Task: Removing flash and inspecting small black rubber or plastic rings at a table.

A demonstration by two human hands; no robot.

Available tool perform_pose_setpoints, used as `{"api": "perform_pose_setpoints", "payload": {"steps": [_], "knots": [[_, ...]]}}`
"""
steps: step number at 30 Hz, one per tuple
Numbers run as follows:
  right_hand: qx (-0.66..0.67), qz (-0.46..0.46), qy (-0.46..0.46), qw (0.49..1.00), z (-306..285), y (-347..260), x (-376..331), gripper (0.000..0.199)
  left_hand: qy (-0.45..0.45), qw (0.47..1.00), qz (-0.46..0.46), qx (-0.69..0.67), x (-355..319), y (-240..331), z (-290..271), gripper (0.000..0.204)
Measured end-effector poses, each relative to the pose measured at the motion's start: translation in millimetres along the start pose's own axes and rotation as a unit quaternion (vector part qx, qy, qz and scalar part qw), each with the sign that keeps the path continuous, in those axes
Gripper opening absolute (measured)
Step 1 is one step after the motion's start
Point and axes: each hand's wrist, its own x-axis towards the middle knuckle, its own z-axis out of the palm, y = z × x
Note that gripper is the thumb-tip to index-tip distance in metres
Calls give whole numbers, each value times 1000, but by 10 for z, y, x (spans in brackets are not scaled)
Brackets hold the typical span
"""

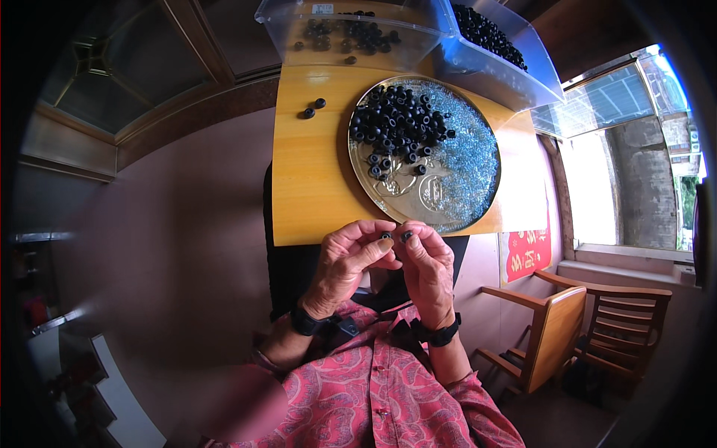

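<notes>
My left hand (349, 263) is closed in a pinch on a small black round cap (386, 236), which shows a hollow ring end. Close beside it, my right hand (431, 267) pinches another small black cap (407, 236) between thumb and fingertip. The two hands nearly meet just in front of the table's near edge. Beyond them lies a round metal tray (392, 193). A heap of black caps (394, 123) covers its upper left part. Tiny clear-blue pieces (467, 160) are spread over its right side, too small to make out singly.
Two loose black caps (308, 113) lie on the yellow wooden table (310, 179) left of the tray. Behind the tray stand a clear plastic bin (418, 52) with some caps and another bin (478, 78) with many. Wooden chairs (556, 336) stand at the right, beneath a window.
</notes>
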Motion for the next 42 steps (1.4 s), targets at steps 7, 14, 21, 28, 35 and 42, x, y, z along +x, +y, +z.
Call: {"api": "perform_pose_setpoints", "payload": {"steps": [7,14,21,28,35,42], "knots": [[-4,15,30,999,-64,-10,27,17,19,999,-5,-50,29,-45,-69,25],[-147,-38,71,986,-5,-94,29,15,-6,999,-10,-37,53,-53,-92,27],[-117,-58,72,989,-27,-92,39,10,-37,997,7,-68,33,-22,-20,31],[-175,-82,74,978,47,-103,71,11,-30,997,7,-75,46,-20,-102,29],[-654,-291,40,697,-63,-95,359,20,-9,994,3,-104,60,-7,-125,27],[-598,-314,70,734,-27,-73,375,23,54,997,17,-52,72,-13,-116,25]]}}
